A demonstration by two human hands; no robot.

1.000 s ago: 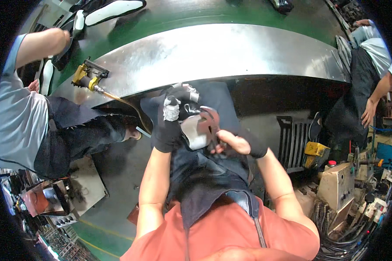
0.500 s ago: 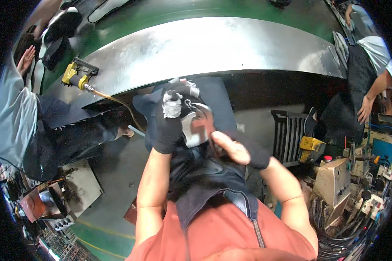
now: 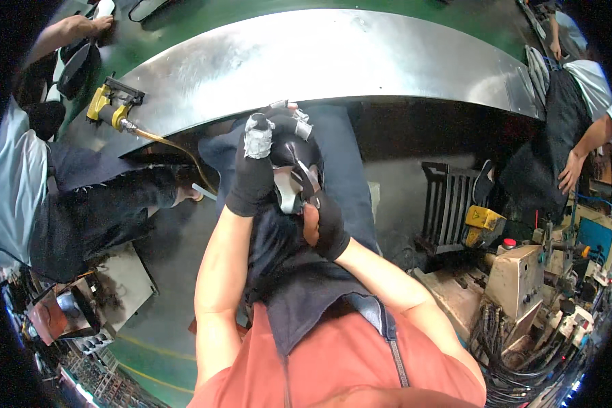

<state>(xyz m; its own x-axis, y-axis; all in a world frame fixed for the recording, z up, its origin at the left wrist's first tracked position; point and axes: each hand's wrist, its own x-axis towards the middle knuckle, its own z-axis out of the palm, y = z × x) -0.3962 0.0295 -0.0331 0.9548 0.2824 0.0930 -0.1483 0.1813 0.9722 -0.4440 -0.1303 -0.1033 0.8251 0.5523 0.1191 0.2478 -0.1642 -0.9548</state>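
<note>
A dark, rounded shoe [image 3: 289, 151] with a pale opening rests over my lap. My left hand [image 3: 256, 160], in a black glove with whitish tape round the fingers, grips its far left side. At the near right of the shoe is my right hand [image 3: 326, 224], also in a black glove, its thumb bare and its fingers closed. From that hand a slim dark tool with a shiny metal end [image 3: 304, 173] reaches to the shoe's opening. Its exact kind is hidden by the fingers.
A shiny metal bench [image 3: 347, 61] curves ahead of me. On its left end lies a yellow pneumatic stapler [image 3: 113, 105] with a hose [image 3: 158, 137]. Co-workers are at both sides. A slatted black rack [image 3: 446, 204] and a machine [image 3: 517, 275] stand at my right.
My right hand has swung inward, left and slightly down, close against the shoe. The shoe has turned, showing more of its dark upper. A co-worker's arm at the left has moved up.
</note>
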